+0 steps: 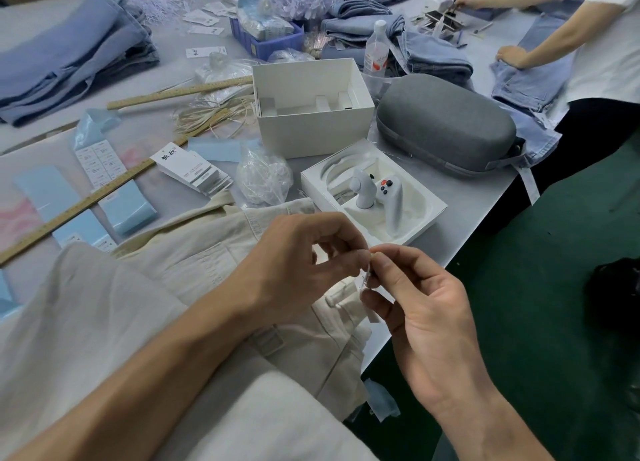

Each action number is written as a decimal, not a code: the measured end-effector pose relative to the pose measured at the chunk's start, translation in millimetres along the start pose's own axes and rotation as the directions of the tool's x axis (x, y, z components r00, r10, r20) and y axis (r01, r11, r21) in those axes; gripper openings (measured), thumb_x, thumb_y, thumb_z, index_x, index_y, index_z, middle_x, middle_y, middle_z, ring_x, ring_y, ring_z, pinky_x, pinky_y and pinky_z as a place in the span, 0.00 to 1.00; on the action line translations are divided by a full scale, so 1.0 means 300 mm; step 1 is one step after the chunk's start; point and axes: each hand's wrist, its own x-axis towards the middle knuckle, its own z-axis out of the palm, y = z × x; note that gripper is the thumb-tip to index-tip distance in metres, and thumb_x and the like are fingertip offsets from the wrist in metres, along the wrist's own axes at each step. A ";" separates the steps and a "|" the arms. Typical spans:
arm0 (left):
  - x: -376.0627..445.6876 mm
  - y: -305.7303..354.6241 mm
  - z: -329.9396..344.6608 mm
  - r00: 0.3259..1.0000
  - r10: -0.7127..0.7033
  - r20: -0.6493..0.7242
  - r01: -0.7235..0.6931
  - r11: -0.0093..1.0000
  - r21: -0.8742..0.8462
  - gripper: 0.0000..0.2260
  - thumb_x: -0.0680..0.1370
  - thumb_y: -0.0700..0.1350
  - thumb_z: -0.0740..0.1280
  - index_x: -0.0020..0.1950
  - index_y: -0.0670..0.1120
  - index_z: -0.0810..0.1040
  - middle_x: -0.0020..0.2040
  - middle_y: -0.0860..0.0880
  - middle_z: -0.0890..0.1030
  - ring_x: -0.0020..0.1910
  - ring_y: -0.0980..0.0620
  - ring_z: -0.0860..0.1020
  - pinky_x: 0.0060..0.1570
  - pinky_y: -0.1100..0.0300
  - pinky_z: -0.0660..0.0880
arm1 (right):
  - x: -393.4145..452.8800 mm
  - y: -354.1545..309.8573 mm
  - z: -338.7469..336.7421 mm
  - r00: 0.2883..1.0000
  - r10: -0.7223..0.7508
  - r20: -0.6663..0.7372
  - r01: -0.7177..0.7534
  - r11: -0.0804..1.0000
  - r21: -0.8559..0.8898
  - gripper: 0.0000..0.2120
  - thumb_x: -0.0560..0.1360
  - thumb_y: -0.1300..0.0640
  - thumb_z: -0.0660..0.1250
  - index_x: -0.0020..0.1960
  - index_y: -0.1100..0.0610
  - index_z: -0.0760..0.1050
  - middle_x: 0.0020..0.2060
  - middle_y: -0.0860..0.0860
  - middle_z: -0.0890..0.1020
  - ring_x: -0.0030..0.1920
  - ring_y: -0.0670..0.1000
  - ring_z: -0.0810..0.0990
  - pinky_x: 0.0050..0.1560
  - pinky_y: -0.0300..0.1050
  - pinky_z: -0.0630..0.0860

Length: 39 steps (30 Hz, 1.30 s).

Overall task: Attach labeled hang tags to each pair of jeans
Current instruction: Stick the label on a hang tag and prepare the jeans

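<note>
Both hands, left hand and right hand, pinch clear tag fastener over cream jeans; white tray holds controllers.

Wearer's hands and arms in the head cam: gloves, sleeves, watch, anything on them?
Nothing worn. The left hand and right hand are both bare: no gloves, rings or tape visible. Both forearms are uncovered as far as the frame shows, with no sleeve cuff, watch or wristband in view. No cables or markers attached.

Two brush-style black characters head the top hang tag; its small print stays unreadable
</note>
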 end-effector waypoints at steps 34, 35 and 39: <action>-0.386 0.054 -0.331 0.760 -0.525 -0.383 -0.210 0.359 -0.910 0.13 0.77 0.44 0.70 0.62 0.46 0.80 0.51 0.43 0.83 0.47 0.47 0.84 0.48 0.54 0.83 | -0.013 -0.187 0.212 0.762 -0.434 0.481 0.621 0.700 -0.353 0.09 0.75 0.55 0.69 0.51 0.43 0.84 0.43 0.48 0.87 0.42 0.48 0.86 0.45 0.36 0.81; -0.325 0.077 -0.312 0.805 -0.474 -0.356 -0.199 0.348 -0.916 0.17 0.77 0.46 0.71 0.66 0.48 0.77 0.57 0.43 0.84 0.54 0.46 0.84 0.53 0.51 0.82 | -0.044 -0.219 0.221 0.749 -0.463 0.473 0.640 0.690 -0.337 0.09 0.74 0.54 0.68 0.51 0.44 0.84 0.43 0.49 0.87 0.43 0.48 0.86 0.45 0.36 0.80; -0.258 0.108 -0.230 0.880 -0.412 -0.234 0.085 0.623 -0.778 0.21 0.78 0.48 0.70 0.70 0.54 0.73 0.64 0.47 0.82 0.64 0.42 0.80 0.58 0.51 0.77 | -0.161 -0.295 0.264 0.634 -0.561 0.532 0.766 0.549 -0.334 0.05 0.78 0.56 0.71 0.50 0.48 0.84 0.46 0.50 0.86 0.46 0.48 0.85 0.48 0.42 0.81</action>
